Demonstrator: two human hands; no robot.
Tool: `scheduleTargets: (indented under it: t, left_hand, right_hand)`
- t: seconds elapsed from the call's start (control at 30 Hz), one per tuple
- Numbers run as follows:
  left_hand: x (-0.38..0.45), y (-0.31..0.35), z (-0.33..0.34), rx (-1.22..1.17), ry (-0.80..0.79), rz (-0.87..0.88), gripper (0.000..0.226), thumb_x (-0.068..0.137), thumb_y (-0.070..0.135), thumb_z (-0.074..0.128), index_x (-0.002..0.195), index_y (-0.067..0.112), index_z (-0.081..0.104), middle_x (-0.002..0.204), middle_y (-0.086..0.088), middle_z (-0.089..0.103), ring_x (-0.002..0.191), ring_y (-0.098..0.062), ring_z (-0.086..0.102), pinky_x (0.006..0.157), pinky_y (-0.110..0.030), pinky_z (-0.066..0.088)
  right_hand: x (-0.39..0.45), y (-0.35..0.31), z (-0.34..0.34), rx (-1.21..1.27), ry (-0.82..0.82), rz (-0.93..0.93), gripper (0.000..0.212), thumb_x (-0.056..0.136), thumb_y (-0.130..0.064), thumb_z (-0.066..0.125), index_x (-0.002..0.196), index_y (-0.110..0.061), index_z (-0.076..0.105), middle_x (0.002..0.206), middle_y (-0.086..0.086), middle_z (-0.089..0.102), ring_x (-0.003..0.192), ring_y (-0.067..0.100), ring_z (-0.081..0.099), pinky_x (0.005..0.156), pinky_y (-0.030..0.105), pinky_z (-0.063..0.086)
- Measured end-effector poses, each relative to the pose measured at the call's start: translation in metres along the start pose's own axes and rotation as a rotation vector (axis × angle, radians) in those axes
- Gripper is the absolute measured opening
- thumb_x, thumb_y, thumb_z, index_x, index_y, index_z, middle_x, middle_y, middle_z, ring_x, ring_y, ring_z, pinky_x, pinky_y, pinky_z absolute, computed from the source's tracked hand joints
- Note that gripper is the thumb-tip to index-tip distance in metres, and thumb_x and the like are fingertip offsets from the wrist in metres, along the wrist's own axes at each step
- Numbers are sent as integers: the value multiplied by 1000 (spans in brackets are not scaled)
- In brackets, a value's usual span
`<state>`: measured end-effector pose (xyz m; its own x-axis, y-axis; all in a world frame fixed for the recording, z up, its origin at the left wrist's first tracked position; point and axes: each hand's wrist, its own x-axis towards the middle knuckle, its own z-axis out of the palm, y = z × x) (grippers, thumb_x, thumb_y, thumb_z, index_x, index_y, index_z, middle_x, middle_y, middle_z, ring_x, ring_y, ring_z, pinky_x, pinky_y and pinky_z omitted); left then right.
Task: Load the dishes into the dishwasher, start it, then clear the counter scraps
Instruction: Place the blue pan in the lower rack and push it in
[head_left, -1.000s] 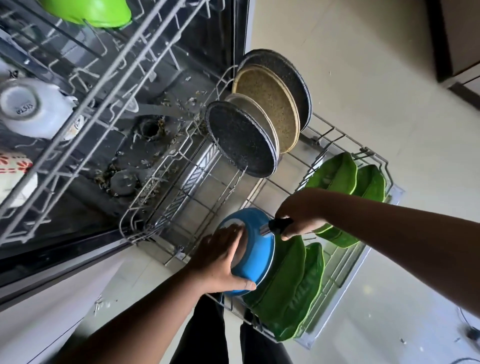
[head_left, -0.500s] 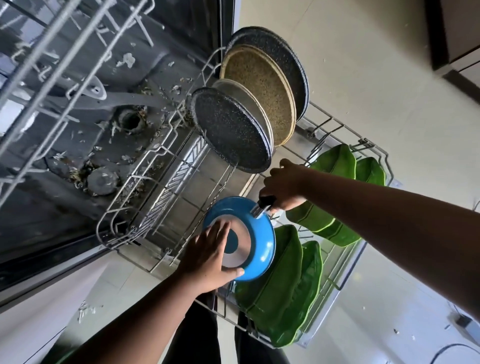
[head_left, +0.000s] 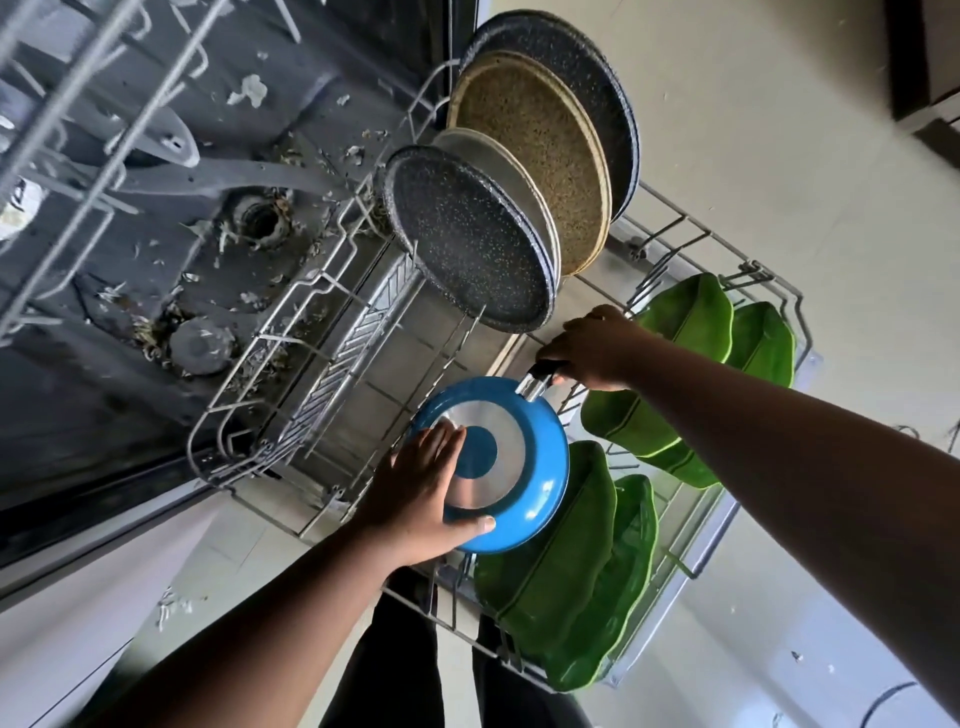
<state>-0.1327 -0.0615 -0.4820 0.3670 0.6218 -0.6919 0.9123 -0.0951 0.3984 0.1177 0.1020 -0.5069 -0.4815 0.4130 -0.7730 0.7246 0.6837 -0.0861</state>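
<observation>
1. Step in hand: loading the dishes. A blue frying pan (head_left: 493, 462), underside up and tilted on edge, is being set into the lower rack (head_left: 291, 338) of the open dishwasher, just beside a pair of green leaf-shaped dishes (head_left: 561, 561).
2. Right hand (head_left: 597, 348): fingers curled round the pan's dark handle (head_left: 543, 370), gripping it.
3. Left hand (head_left: 415, 493): fingers spread flat on the pan's metal base, thumb hooked under the near rim; it steadies the pan.
4. Already racked: four round speckled plates (head_left: 467, 239) standing on edge at the far end; a second pair of green dishes (head_left: 691, 322) behind the right forearm.
5. Next move, by judgement: lower the pan until the tines hold it upright, then release both hands; the handle must clear the green dishes.
6. Writing: no brand or label legible.
7. Noted: food scraps litter the dishwasher floor (head_left: 156, 270).
</observation>
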Motion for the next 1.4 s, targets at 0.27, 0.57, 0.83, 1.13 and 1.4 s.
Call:
scheduleTargets:
  t: [0.27,0.57,0.83,1.13,1.4]
  left_hand:
    - [0,2,2,104,32,11,132,50,95,26,153,20,-7,162,-5,-5,148,-26,3,119,-44,12]
    - [-7,6,7,153,94,-22,127,57,97,20,154,18,1,162,-6,4,147,-26,11,116,-45,13]
    - [-12,7,11,137,74,-64,122,59,94,17,153,21,-11,161,-3,-10,148,-23,-3,117,-44,4]
    - [-29,5,15,119,123,-49,118,63,93,12,154,19,-3,162,-4,-2,148,-25,4,118,-45,9]
    - [-67,19,-8,119,111,-23,115,67,92,19,154,19,-4,162,-6,-2,148,-26,4,119,-46,13]
  right_hand:
    - [2,-5,7,33,-18,165,49,98,-54,30,145,-44,31,153,-15,33,145,19,23,113,62,-1]
    - [-6,-19,15,182,175,406,40,96,-47,37,133,-38,50,136,-11,55,127,23,47,113,59,-1]
    - [-19,-44,19,222,314,440,46,94,-48,42,138,-32,47,145,-5,47,138,28,32,111,61,-9]
    - [-54,-76,31,335,433,518,56,95,-49,42,146,-26,34,156,1,30,148,27,11,110,54,-20]
    - [-124,-150,33,448,363,478,62,95,-53,40,150,-25,27,160,2,20,149,25,3,112,52,-19]
